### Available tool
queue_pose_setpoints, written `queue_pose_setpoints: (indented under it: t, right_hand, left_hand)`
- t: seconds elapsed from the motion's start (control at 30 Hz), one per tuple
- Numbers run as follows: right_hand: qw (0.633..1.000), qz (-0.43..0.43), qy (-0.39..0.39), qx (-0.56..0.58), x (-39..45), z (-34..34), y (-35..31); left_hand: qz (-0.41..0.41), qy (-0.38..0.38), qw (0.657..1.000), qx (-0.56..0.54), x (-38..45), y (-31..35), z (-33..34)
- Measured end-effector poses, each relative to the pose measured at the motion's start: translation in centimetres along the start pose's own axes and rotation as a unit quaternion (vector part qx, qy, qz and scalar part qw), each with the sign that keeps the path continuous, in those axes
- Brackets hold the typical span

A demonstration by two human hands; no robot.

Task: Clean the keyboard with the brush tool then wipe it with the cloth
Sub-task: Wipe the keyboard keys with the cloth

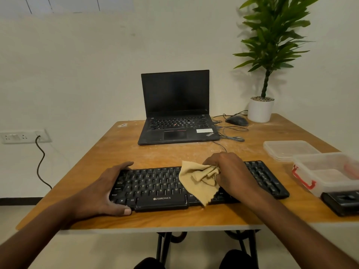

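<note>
A black keyboard [155, 187] lies across the near part of the wooden table [116, 148]. My left hand [103, 193] grips its left end, fingers over the far edge and thumb on the near edge. My right hand [231, 173] holds a crumpled tan cloth [198, 179] on the keys right of the middle. The cloth spreads leftward and down to the keyboard's front edge. I see no brush tool that I can identify.
An open black laptop [175, 113] stands at the back, with a mouse [237, 120] and loose cables to its right. A potted plant [261, 109] fills the back right corner. Clear plastic containers [326, 171] and a black object [342, 202] sit at the right edge.
</note>
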State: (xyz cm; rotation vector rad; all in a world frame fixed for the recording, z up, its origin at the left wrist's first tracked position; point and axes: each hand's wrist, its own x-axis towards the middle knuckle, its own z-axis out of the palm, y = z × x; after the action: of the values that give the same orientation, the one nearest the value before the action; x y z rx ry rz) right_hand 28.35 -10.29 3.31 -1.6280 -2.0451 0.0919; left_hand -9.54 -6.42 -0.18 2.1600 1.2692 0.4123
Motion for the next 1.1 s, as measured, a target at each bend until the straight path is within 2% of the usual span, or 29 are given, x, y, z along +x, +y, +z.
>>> queue_pose_setpoints:
  t: [0.17,0.23,0.4,0.57,0.63,0.73,0.83,1.0,1.1]
  right_hand:
    - [0.996,-0.050,-0.058,0.034,-2.6,-0.9,0.1]
    - [0.998,-0.036,-0.035,0.032,-1.7,-1.2,0.6]
    - [0.997,0.061,0.037,-0.002,1.9,-0.5,2.3]
    - [0.999,0.007,-0.009,0.036,1.3,0.3,0.8]
    - [0.999,0.027,-0.011,0.034,1.3,-0.7,2.5]
    - [0.995,0.091,0.013,-0.032,1.3,-2.2,5.6]
    - [0.989,0.122,0.039,-0.067,1.2,-2.5,6.0]
    - [0.997,0.068,0.027,-0.012,1.4,0.1,2.2]
    - [0.999,0.023,-0.013,0.039,1.1,0.0,1.7]
  left_hand:
    - [0.002,0.002,1.000,0.007,0.3,-0.1,-0.4]
    - [0.002,-0.002,1.000,0.000,0.4,0.1,-0.3]
    - [0.003,-0.001,1.000,-0.014,0.2,0.5,-0.1]
    - [-0.002,-0.001,1.000,-0.016,0.0,0.7,-0.2]
    - [-0.006,-0.003,1.000,-0.018,0.0,0.6,-0.1]
    - [0.000,0.003,1.000,-0.019,0.1,0.4,-0.1]
    - [0.003,0.000,1.000,-0.017,0.2,0.4,-0.2]
    - [0.003,-0.002,1.000,-0.017,0.2,0.5,0.0]
    - [0.000,-0.001,1.000,-0.025,0.1,0.6,-0.1]
